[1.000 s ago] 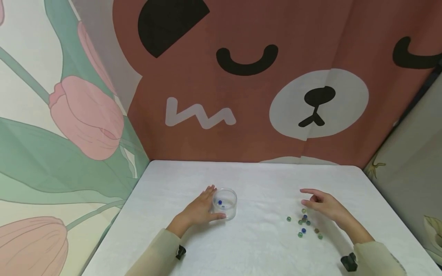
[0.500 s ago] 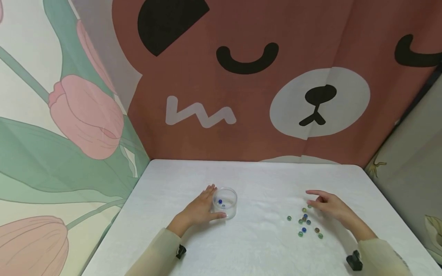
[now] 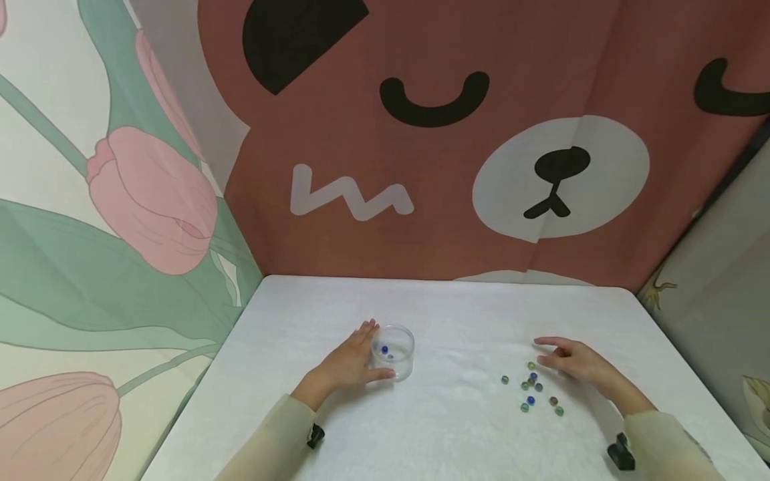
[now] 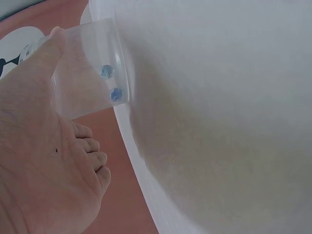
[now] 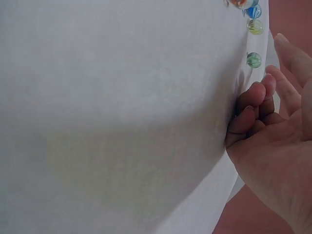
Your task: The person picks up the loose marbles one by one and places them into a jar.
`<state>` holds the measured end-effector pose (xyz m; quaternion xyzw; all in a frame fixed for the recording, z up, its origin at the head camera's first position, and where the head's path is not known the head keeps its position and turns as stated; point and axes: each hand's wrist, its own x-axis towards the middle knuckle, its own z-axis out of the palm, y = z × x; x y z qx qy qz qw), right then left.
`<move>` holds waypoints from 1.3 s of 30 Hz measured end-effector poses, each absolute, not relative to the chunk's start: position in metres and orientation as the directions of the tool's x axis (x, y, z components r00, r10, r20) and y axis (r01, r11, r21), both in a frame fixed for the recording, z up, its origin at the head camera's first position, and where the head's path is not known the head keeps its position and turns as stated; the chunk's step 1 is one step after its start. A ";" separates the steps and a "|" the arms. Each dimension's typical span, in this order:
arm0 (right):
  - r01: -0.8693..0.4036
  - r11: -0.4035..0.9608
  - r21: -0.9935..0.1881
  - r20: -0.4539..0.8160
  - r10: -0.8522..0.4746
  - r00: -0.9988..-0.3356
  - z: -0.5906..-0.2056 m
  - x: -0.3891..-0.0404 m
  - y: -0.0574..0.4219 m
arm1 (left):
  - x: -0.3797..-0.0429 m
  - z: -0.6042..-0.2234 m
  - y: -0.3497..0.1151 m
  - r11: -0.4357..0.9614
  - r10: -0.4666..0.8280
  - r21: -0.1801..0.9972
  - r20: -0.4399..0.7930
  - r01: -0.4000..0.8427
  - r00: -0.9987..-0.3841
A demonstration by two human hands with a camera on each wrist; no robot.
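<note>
In the head view, my left hand [image 3: 344,362] holds a clear round plastic cup [image 3: 402,366], thumb on the near side and fingers on the far left. Two blue-tinted marbles lie in the cup, one blue marble [image 4: 115,94] plain in the left wrist view. My right hand [image 3: 580,366] is low over the table's right part, beside loose glass marbles. Its index finger and thumb are apart, the other fingers curled, with nothing seen between them. A green marble [image 5: 253,60] sits on the cloth close to these fingers in the right wrist view.
Several loose marbles, green, blue and brown, lie in front of the right hand, among them a blue marble [image 3: 531,401] and a lone green marble [image 3: 504,380]. A white cloth [image 3: 445,427] covers the table. A printed bear curtain [image 3: 337,247] hangs behind the table's far edge.
My right hand has shifted slightly right and toward me, beside the marbles. One marble seen by its fingertips half a second ago is now hidden in the head view. The left hand stays at the cup.
</note>
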<state>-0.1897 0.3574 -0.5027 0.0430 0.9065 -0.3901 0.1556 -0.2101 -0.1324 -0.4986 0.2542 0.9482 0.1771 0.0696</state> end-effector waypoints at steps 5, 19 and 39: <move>0.194 0.701 -0.687 -0.329 -0.062 -0.942 -0.504 -0.190 0.358 | -0.211 -0.498 -0.132 0.803 0.513 0.374 -0.039 0.464 -0.857; 0.178 0.759 -0.626 -0.312 -0.034 -0.950 -0.510 -0.194 0.359 | -0.211 -0.497 -0.130 0.813 0.507 0.355 -0.047 0.460 -0.860; 0.171 0.776 -0.607 -0.263 0.007 -0.965 -0.509 -0.192 0.354 | -0.208 -0.497 -0.131 0.814 0.491 0.383 -0.053 0.436 -0.870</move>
